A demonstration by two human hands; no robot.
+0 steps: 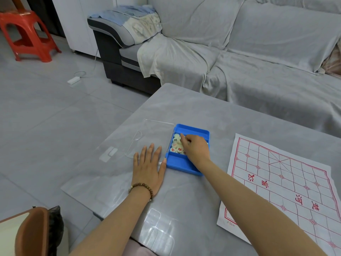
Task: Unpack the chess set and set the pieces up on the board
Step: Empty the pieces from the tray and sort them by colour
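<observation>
The chess pieces (176,145) lie heaped in the middle compartment of the blue box (186,168). They look small, hard, light and smooth, so I judge each is best pinched by its rim. My right hand (196,150) curls down over them, and I cannot tell whether it holds one. My left hand (149,167) lies flat and released just left of the box, with the paper board (287,182) to the right.

Blue box (181,164) of pieces (175,145) reached into by right hand (196,150), left hand (147,169) laid flat beside it, board (287,182) spread nearby.
</observation>
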